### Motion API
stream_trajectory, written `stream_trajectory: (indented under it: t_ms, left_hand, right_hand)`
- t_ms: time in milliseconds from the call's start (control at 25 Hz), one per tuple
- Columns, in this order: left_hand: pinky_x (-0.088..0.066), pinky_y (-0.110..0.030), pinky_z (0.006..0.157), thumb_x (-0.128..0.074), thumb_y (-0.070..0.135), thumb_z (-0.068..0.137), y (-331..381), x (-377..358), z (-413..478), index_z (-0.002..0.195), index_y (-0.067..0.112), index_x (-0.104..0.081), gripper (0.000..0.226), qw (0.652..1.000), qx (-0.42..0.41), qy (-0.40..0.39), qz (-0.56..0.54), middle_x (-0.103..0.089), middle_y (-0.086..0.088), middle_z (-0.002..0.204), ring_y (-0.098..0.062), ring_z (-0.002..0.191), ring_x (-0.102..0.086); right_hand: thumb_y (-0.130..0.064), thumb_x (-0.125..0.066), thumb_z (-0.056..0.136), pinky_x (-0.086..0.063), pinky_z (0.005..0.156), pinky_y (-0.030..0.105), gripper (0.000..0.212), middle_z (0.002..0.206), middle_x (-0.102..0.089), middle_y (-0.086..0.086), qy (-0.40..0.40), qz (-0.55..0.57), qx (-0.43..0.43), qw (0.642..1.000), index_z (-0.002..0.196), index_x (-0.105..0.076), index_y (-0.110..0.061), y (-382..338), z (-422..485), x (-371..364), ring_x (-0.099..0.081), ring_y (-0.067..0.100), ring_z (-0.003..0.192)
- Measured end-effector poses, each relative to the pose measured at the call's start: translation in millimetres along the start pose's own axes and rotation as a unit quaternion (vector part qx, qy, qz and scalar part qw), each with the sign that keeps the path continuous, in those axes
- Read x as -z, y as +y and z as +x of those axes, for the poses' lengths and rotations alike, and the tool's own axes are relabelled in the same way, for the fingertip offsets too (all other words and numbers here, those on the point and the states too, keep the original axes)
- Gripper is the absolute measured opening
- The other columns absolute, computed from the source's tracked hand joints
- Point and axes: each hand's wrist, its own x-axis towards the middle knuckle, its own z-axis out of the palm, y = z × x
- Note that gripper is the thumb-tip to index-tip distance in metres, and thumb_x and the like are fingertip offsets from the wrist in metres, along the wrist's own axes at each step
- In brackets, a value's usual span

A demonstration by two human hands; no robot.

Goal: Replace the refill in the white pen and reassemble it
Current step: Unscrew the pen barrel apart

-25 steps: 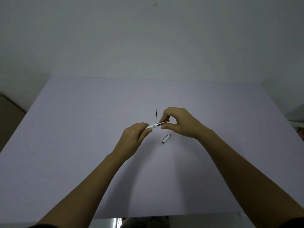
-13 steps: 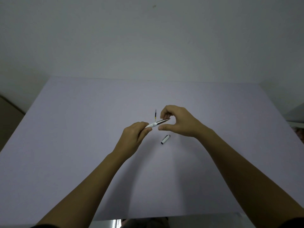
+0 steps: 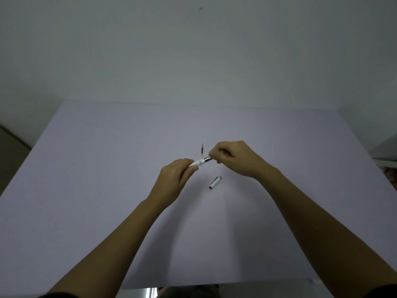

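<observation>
Above the middle of the table I hold the white pen [image 3: 200, 162] between both hands. My left hand [image 3: 175, 179] grips the white barrel's rear end. My right hand [image 3: 233, 158] pinches the silver front section with fingertips closed over it, so the tip is hidden. A thin refill [image 3: 202, 149] with a dark shaft and yellow band lies on the table just behind the pen. The white pen cap [image 3: 215, 182] lies on the table below my right hand, its dark opening toward me.
The pale lilac table [image 3: 107, 190] spans the view, its far edge against a plain grey wall. Its near edge runs across the bottom, with a glimpse of floor and a person's legs beneath.
My right hand has closed its fingers over the pen's silver front section and covered the tip, which showed before. The left hand, cap and loose refill stay put.
</observation>
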Motion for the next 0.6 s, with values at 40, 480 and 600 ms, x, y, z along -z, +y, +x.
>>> stream_trajectory:
  t_ms: [40,480,600]
  left_hand:
    - [-0.034,-0.004,0.058,-0.052,0.018,0.093,0.2,-0.1,-0.1,0.091,0.009,-0.062,0.014,1.000,-0.003,-0.001,0.001,-0.051,0.005,0.069,0.001,0.057,-0.042]
    - [-0.035,-0.004,0.058,-0.052,0.018,0.093,4.2,-0.2,3.5,0.090,0.010,-0.062,0.013,1.000,0.003,0.011,-0.002,-0.049,0.008,0.067,0.001,0.056,-0.043]
    - [-0.034,-0.009,0.051,-0.053,0.025,0.092,5.4,-2.6,1.0,0.093,0.013,-0.062,0.015,1.000,0.027,0.007,-0.011,-0.049,0.011,0.060,-0.005,0.051,-0.044]
  right_hand:
    - [-0.040,-0.061,0.086,-0.037,0.052,0.013,0.024,0.064,-0.060,-0.007,0.000,-0.010,-0.003,1.000,0.081,-0.069,-0.018,1.1,0.9,1.3,-0.047,0.002,0.053]
    - [-0.034,-0.068,0.082,-0.040,0.056,0.011,0.012,0.066,-0.063,-0.008,0.009,0.028,-0.019,0.999,0.076,-0.069,-0.024,-4.5,1.6,9.5,-0.052,0.000,0.056]
    - [-0.019,-0.072,0.079,-0.043,0.058,0.006,0.009,0.067,-0.064,-0.013,0.009,0.083,0.005,0.996,0.079,-0.066,-0.026,-7.1,-0.9,11.1,-0.057,-0.003,0.058]
